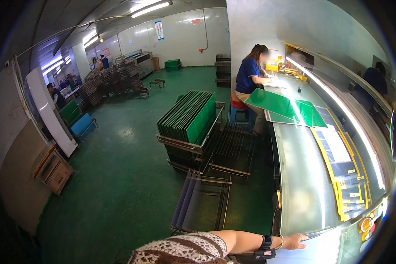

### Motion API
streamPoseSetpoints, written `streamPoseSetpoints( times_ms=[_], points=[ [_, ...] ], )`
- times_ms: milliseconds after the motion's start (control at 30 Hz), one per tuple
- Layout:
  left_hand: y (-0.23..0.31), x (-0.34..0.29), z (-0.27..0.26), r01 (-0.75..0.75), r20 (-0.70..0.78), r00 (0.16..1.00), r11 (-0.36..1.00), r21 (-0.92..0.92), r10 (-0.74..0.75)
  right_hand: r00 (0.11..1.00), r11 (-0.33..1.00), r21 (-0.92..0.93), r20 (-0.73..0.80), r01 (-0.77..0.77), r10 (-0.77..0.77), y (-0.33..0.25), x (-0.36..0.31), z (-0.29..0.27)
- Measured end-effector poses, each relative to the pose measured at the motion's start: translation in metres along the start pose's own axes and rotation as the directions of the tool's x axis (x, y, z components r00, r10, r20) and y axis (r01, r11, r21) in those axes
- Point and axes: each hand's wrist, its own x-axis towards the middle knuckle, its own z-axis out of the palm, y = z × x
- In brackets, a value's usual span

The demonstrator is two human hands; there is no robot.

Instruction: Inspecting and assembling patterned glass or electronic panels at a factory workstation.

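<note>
My left hand [295,242] lies at the lower right on a pale, smooth sheet or panel [312,254] on the workbench. Its fingers stretch toward the panel's dark far edge, and they look apart and flat. On that wrist are a dark strap with a small box-like device [265,254] and a thin bangle [282,242]. A patterned brown and white knit sleeve [185,248] covers the upper part of the arm. My right hand is out of the picture.
Yellow-edged dark films [339,176] lie along the bench [295,163] under a bright tube lamp. Green panels [290,108] lie near a seated co-worker [248,75], who bends over papers. Left of the bench stand a rack of green boards [189,119] and metal frames [202,200].
</note>
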Motion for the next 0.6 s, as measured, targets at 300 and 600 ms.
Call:
streamPoseSetpoints(
  times_ms=[300, 600],
  points=[
    [0.011, -0.003, -0.007, 0.033, 0.052, 0.998, 0.999, 0.03, -0.035, 1.0, 1.0, 0.003, 0.008, -0.003, 0.003, 0.0, -0.001, 0.0],
    [0.009, -0.002, -0.006, 0.033, 0.047, 0.998, 0.999, 0.042, -0.035, 1.0, 1.0, 0.005, 0.011, -0.007, 0.007, 0.0, -0.001, 0.0]
  ],
)
